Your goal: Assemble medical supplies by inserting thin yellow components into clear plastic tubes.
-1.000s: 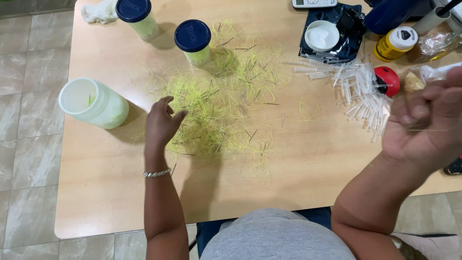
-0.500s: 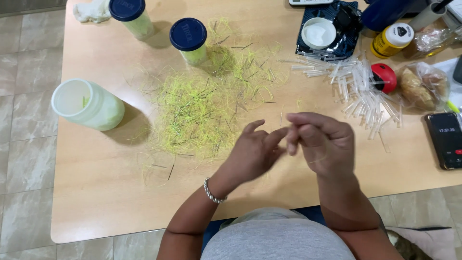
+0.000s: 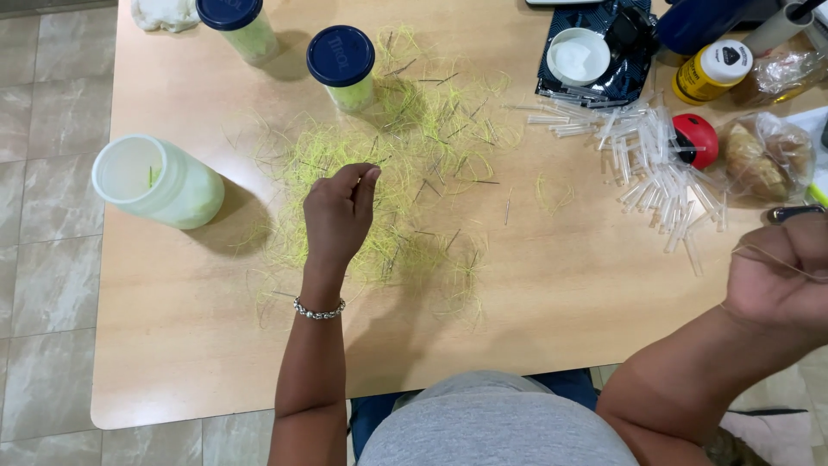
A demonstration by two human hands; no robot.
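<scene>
A loose heap of thin yellow-green threads [image 3: 405, 181] with dark needle-like bits lies spread over the middle of the wooden table [image 3: 552, 293]. My left hand [image 3: 338, 216] hovers over the heap's left part, fingertips drawn together as if pinching a strand; a bead bracelet sits on its wrist. My right hand [image 3: 780, 280] is off at the right edge, fingers curled on a fine pale thread that loops across its back. An open white jar [image 3: 155, 181] lies on its side to the left of the heap.
Two blue-lidded jars [image 3: 345, 65] [image 3: 237, 26] stand at the back. A pile of clear plastic tubes [image 3: 642, 164], a red round thing [image 3: 697, 140], a yellow bottle [image 3: 711, 71], bagged bread [image 3: 763, 160] and a white bowl [image 3: 576, 56] on a dark pouch crowd the right.
My hands were together in front of me half a second ago. The left has since gone out over the heap and the right has pulled away to the right edge.
</scene>
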